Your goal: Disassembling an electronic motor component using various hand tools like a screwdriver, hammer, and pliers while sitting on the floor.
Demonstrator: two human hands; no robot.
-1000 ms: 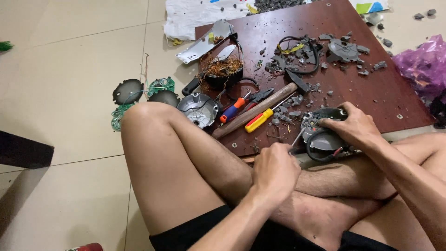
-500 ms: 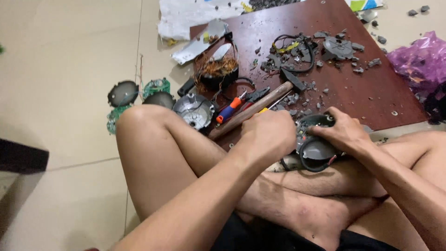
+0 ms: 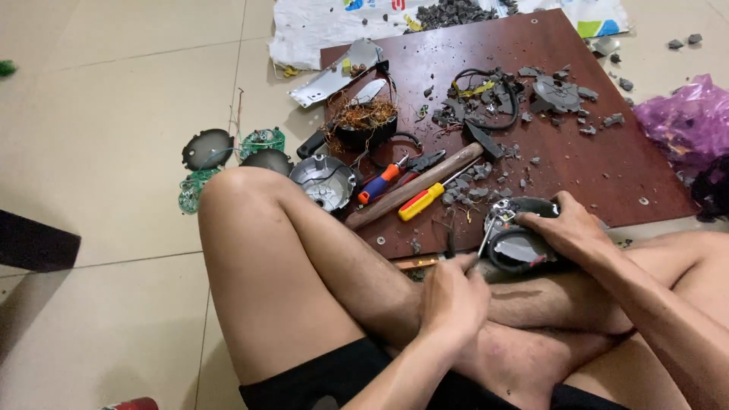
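Observation:
I sit cross-legged on a tiled floor at the near edge of a brown wooden board (image 3: 592, 152). My right hand (image 3: 568, 228) clasps a dark round motor housing (image 3: 520, 247) that rests on my leg. My left hand (image 3: 454, 292) is closed around a thin metal tool (image 3: 486, 237). Its shaft slants up to the left rim of the housing. Just beyond, on the board, lie a yellow-handled screwdriver (image 3: 421, 201), a wooden-handled hammer (image 3: 414, 186) and a blue-and-orange-handled screwdriver (image 3: 378, 183).
Grey broken shards and black cable (image 3: 493, 99) litter the board. A black part holding copper wire (image 3: 363, 121) and a silver cup-shaped shell (image 3: 326, 181) lie at the board's left. Grey discs (image 3: 207, 148) and green coils (image 3: 262, 140) lie on the floor. A purple bag (image 3: 683, 114) is at right.
My left hand left my leg, reached onto the board among the tools, then came back holding a thin metal tool against the housing. My right hand stayed on the housing.

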